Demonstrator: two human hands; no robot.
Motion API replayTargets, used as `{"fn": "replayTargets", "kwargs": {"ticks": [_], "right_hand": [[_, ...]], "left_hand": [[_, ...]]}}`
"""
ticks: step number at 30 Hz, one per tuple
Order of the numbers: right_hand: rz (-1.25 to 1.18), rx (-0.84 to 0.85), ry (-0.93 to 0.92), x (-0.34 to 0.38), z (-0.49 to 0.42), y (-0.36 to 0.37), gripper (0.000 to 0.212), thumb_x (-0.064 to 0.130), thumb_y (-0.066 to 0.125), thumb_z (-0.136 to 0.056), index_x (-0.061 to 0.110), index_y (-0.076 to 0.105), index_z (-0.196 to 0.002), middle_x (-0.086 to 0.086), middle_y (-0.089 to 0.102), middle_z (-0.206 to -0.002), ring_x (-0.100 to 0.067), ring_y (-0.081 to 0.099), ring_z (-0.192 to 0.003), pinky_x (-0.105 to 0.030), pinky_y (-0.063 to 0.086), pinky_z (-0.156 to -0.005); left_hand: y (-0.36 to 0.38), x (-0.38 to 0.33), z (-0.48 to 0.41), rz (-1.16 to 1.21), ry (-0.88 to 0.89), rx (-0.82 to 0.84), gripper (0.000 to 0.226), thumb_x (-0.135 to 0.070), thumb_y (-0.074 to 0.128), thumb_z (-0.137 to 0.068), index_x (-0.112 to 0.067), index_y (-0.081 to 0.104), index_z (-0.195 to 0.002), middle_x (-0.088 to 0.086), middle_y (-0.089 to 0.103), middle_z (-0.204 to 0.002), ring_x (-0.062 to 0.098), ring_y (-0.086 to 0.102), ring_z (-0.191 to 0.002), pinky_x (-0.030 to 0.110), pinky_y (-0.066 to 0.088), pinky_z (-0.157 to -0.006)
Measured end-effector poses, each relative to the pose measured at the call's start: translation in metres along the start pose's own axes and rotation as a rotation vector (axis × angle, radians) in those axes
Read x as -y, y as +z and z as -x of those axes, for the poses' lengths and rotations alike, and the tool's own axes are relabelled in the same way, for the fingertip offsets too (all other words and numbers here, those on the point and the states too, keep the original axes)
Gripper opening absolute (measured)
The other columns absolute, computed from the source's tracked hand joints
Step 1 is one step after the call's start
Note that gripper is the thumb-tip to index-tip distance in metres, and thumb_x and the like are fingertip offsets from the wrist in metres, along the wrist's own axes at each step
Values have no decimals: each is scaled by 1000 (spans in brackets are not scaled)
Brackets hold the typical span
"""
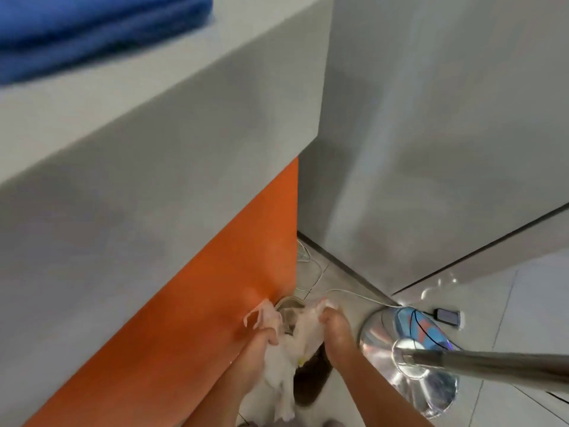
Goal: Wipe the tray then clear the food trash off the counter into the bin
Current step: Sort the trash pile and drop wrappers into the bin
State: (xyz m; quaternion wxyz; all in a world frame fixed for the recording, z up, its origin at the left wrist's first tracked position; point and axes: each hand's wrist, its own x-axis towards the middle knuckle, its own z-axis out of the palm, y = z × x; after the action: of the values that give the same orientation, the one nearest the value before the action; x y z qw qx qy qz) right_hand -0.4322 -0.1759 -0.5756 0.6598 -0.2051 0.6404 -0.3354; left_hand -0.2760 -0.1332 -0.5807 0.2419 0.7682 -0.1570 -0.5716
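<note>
I am reaching both arms down to the floor at the lower middle of the frame, each hand closed on part of a thin white plastic bag. My left hand is pinching one loop handle of it, and my right hand is gripping the opposite edge, fingers curled tight. I am pulling the two sides apart, as I judge it, to hold the mouth open over the small dark round bin standing on the tiles beneath, so that whatever goes in lands inside and does not slide down the outside. Whether any food trash is already in there I cannot tell; the picture is blurred. The tray is not in view. The grey counter is filling the upper left, with a folded blue cloth lying on it in the corner, and its orange front panel is running down just beside my left wrist, leaving little room on that side. On the right a shiny round metal stand base with its pole is sitting close to my right forearm, and white cables are trailing across the floor behind the bin, near a small dark phone.
</note>
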Motion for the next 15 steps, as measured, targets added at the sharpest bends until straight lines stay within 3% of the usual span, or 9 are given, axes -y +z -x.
{"fn": "replayTargets", "kwargs": {"ticks": [2,4,6,7,8,10,13,15], "right_hand": [[95,26,-7,-27,-24,-3,47,37,60,-67,10,51,-105,-12,59,-100,-26,57,-89,-36,49,-79],[303,59,-21,-46,-38,-4,28,27,61,-84,19,49,-109,-3,57,-102,-14,56,-86,-22,48,-71],[501,29,-62,-68,-58,-7,27,9,54,-90,29,46,-106,3,57,-101,-9,55,-84,-16,43,-67],[562,17,-81,-76,-64,-7,29,7,53,-89,29,46,-105,5,57,-97,-8,55,-83,-15,43,-67],[628,5,-106,-83,-70,-8,27,7,54,-88,27,46,-104,8,58,-91,-7,54,-79,-14,42,-66],[800,-25,-118,-97,-83,-10,21,10,54,-85,24,49,-100,12,56,-82,-8,56,-76,-19,43,-70],[1078,-49,-192,-109,-95,-12,21,16,54,-86,22,57,-105,6,55,-104,-15,56,-98,-21,43,-85],[1116,2,-191,-118,-103,-11,22,16,50,-89,20,56,-110,0,54,-117,-19,55,-103,-29,45,-92]], "left_hand": [[17,8,-30,-183,-43,26,42,0,62,-71,-7,53,-111,16,51,-120,31,50,-107,21,41,-80],[25,24,-63,-347,0,93,37,1,50,-87,-4,42,-123,16,51,-116,29,53,-103,7,40,-73],[35,36,-83,-645,234,177,43,-1,48,-87,-18,41,-126,6,55,-111,17,57,-91,17,50,-71],[38,46,-95,-725,320,190,55,-5,52,-86,-30,38,-134,3,54,-121,17,57,-99,26,52,-83],[39,48,-94,-849,368,169,43,-10,56,-86,-31,41,-121,-3,51,-128,15,54,-107,28,48,-91],[43,55,-108,-924,393,24,54,-11,59,-87,-22,39,-135,-3,56,-124,11,54,-103,22,44,-83],[50,60,-121,-1146,525,-87,52,-3,54,-87,-23,41,-133,-1,62,-112,12,58,-100,21,49,-80],[50,62,-123,-1221,494,-50,41,-5,50,-91,-21,46,-127,0,60,-115,11,59,-103,20,47,-80]]}}
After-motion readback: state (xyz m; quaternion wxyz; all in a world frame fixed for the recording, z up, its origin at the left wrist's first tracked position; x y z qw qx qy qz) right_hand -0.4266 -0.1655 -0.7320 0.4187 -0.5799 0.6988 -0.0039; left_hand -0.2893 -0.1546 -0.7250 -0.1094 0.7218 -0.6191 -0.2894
